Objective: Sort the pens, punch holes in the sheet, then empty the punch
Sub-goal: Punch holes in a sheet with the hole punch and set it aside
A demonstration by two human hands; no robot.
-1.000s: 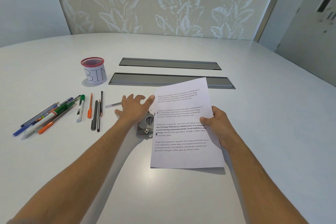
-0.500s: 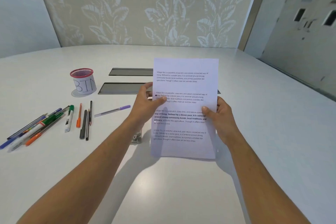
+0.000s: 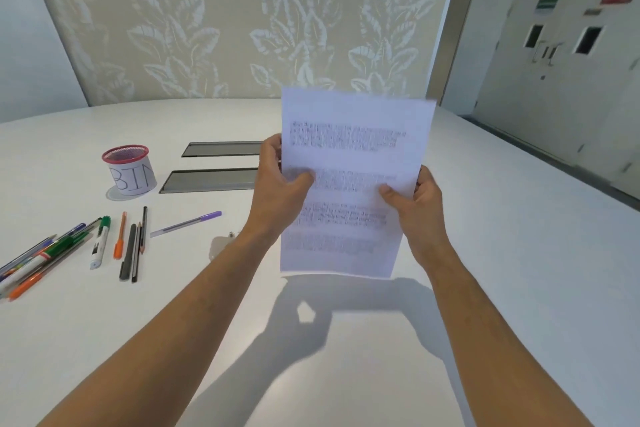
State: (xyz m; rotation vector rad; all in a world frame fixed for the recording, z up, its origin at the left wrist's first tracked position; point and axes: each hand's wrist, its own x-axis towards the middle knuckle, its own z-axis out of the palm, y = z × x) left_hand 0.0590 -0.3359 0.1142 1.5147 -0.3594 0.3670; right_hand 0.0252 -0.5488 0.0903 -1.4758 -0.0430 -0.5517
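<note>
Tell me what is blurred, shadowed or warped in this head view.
Head view: the sheet, held up by the left hand and right hand, is motion-blurred, its text unreadable; arms and sheet cast soft shadows on the table; the hole punch is smeared and half hidden; wide-angle distortion bows the table edge; the pens stay fairly sharp.

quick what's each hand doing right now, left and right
Left hand: closed on the left edge of the printed sheet, held up off the table.
Right hand: closed on the sheet's right edge.
</note>
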